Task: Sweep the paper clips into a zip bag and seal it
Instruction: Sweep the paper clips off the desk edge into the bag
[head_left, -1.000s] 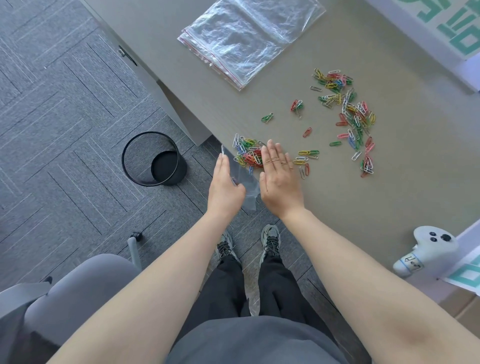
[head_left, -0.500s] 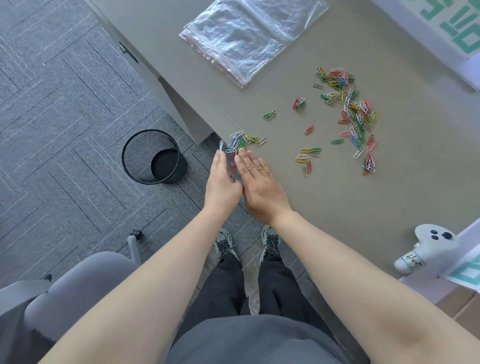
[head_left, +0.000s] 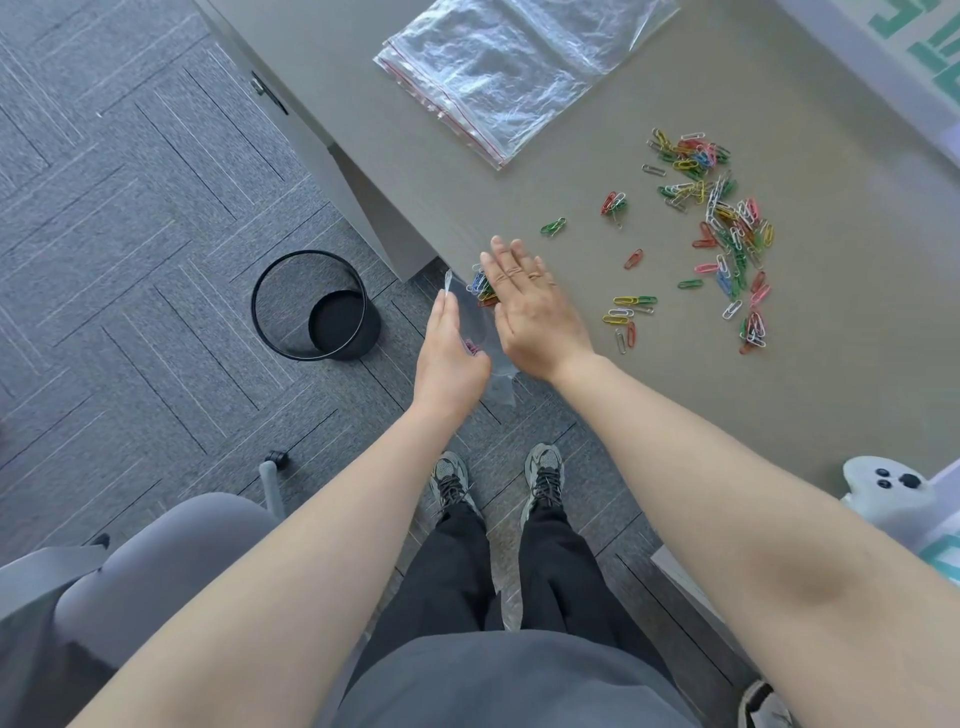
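My left hand (head_left: 451, 358) holds a clear zip bag (head_left: 480, 332) open just off the grey table's (head_left: 675, 405) front-left edge; a few clips show inside it. My right hand (head_left: 535, 306) lies flat on the table at that edge, fingers together, with a small bunch of coloured paper clips (head_left: 480, 285) between its fingers and the bag's mouth. More coloured paper clips (head_left: 727, 228) lie scattered to the right, and a small group (head_left: 629, 314) sits close to my right hand.
A stack of spare clear zip bags (head_left: 498, 67) lies at the table's far side. A black wire bin (head_left: 317, 306) stands on the carpet to the left. A white controller (head_left: 888, 491) rests at the right edge. A grey chair (head_left: 156, 561) is at lower left.
My right hand swept a bunch of clips leftward from the table's middle to the edge, against the bag's mouth. The left hand stayed at the edge with the bag.
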